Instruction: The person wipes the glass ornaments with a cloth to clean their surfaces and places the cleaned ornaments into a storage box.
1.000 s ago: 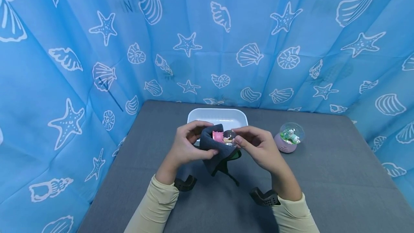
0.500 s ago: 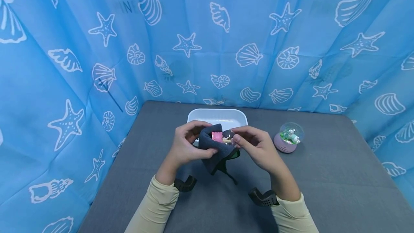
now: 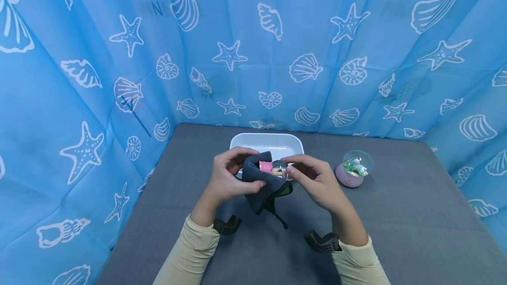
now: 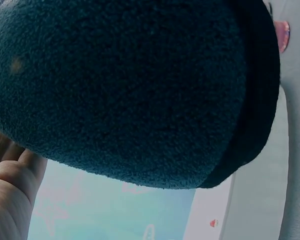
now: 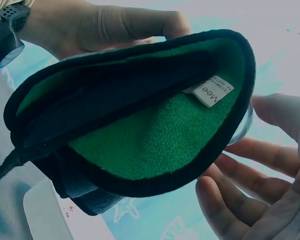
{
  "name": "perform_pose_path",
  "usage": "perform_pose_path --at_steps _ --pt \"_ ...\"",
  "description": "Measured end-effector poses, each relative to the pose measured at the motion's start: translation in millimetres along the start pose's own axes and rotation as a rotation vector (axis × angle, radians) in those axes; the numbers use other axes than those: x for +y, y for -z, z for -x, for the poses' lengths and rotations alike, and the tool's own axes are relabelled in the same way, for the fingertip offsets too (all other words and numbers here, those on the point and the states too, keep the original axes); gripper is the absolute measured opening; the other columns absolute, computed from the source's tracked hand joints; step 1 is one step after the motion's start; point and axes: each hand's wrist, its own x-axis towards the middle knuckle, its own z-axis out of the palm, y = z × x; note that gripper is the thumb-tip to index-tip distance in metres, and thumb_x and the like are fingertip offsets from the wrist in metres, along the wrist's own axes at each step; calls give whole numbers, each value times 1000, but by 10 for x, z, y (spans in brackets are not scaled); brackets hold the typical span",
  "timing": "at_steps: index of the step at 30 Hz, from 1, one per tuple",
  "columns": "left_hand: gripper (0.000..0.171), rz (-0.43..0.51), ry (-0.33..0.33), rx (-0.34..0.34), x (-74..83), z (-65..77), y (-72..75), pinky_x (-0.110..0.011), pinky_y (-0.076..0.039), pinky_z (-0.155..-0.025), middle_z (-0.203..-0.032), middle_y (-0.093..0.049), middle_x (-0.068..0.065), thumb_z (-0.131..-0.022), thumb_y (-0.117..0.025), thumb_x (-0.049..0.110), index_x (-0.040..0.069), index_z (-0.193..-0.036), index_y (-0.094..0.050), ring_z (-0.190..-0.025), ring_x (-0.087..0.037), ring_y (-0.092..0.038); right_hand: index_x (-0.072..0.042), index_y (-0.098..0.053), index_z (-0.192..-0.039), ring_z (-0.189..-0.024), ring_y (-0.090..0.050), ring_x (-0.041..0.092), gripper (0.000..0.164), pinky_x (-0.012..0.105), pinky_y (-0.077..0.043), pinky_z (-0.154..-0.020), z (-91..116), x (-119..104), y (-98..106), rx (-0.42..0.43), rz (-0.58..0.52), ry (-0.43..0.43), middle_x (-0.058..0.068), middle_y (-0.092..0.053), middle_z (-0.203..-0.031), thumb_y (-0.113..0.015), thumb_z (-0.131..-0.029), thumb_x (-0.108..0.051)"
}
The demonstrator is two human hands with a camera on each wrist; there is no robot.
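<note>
Okay so, what's the left hand [image 3: 229,177] actually doing?

Holding a dark blue-grey cloth [image 3: 261,184], with fingers over the far side and thumb across the near side, so the grip's only as wide as the folded bundle. Left wrist cam shows the outside is properly fuzzy, like towelling, with a smooth black border.

And the right hand [image 3: 317,179]?

Pretty narrow grip: thumb and fingertips pinch the clear round dome of a little globe [image 3: 279,168]. It's lying sideways between the two hands, just in front of the white tray [image 3: 294,141], dome to the right, glossy pink base tucked in the cloth's fold. Can't make out the tiny figure inside.

Any lining?

Yep, bright green and nubbly [image 5: 155,135], with a printed white tag [image 5: 216,91] and a thin dark cord [image 5: 5,166] trailing off the edge.

Anything else around?

A bigger globe [image 3: 354,169] off to the right, squat lilac base, see-through dome, green and white bits inside. It sits on the grey fabric-looking surface [image 3: 412,214].
</note>
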Motion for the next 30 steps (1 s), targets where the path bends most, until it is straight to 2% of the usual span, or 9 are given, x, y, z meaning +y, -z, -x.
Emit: perform_pose_path --at_steps 7,14,21,25,30 --pt "58 0 -8 1 -5 -4 5 -33 -65 -90 -114 -70 -27 -68 -89 -10 -5 -122 -70 -103 -17 -74 0 -69 -133 -99 -70 11 31 23 -62 -84 15 -23 4 -10 -3 3 -2 -73 -121 -62 -103 5" --pt "58 -21 11 4 11 4 21 -32 -65 -91 -115 -71 -24 -69 -90 -10 -4 -123 -70 -103 -18 -73 0 -67 -136 -108 -74 14 37 27 -63 -93 15 -39 16 -40 -20 17 9 -72 -132 -64 -100 8" --pt "59 -19 14 1 18 1 22 -31 -64 -91 -116 -70 -25 -69 -89 -11 -4 -124 -69 -104 -17 -72 1 -66 -137 -106 -70 15 39 26 -63 -89 12 -14 32 -76 -39 51 9 -70 -136 -64 -99 10" --pt "59 -17 11 -2 11 1 21 -31 -64 -91 -116 -70 -25 -69 -89 -12 -5 -124 -69 -104 -17 -72 1 -65 -139 -110 -69 13 40 26 -62 -90 18 -8 40 -103 -46 41 11 -69 -138 -64 -100 10" --pt "59 -18 12 -7 3 5 17 -31 -65 -90 -116 -70 -25 -69 -89 -12 -4 -124 -69 -103 -17 -72 0 -63 -141 -106 -70 13 43 26 -63 -86 28 -26 38 -121 -9 20 17 -69 -136 -65 -99 9"
